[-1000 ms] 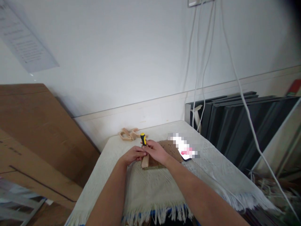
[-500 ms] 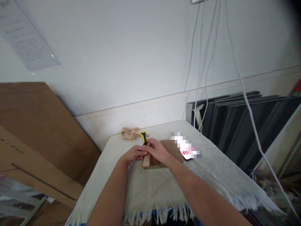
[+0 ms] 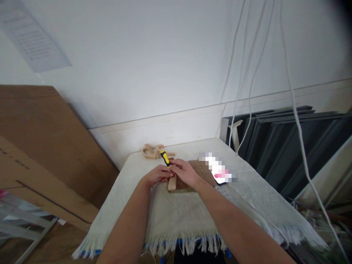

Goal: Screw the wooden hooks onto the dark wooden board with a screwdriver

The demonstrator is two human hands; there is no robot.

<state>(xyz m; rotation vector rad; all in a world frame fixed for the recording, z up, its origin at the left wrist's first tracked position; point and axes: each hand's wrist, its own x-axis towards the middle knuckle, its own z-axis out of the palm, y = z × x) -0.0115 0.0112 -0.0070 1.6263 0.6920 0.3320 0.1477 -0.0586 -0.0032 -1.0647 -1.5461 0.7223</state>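
Note:
Both hands meet at the far middle of a table covered with a white fringed cloth (image 3: 176, 220). My right hand (image 3: 184, 173) is closed round a yellow and black screwdriver (image 3: 165, 157), whose handle sticks up tilted to the left. My left hand (image 3: 157, 175) has its fingers curled and pinched at the screwdriver's lower end, touching a light wooden strip (image 3: 172, 183). The strip lies on a brown board with small holes (image 3: 200, 172).
Pale wooden pieces (image 3: 152, 151) lie at the table's far edge. A phone (image 3: 220, 172) rests on the board's right side. Cardboard sheets (image 3: 41, 146) lean at the left, dark panels (image 3: 288, 146) at the right. White cables (image 3: 247, 73) hang down the wall.
The screwdriver handle has tipped further to the left. The view has shifted slightly; both hands stay at the same spot on the strip.

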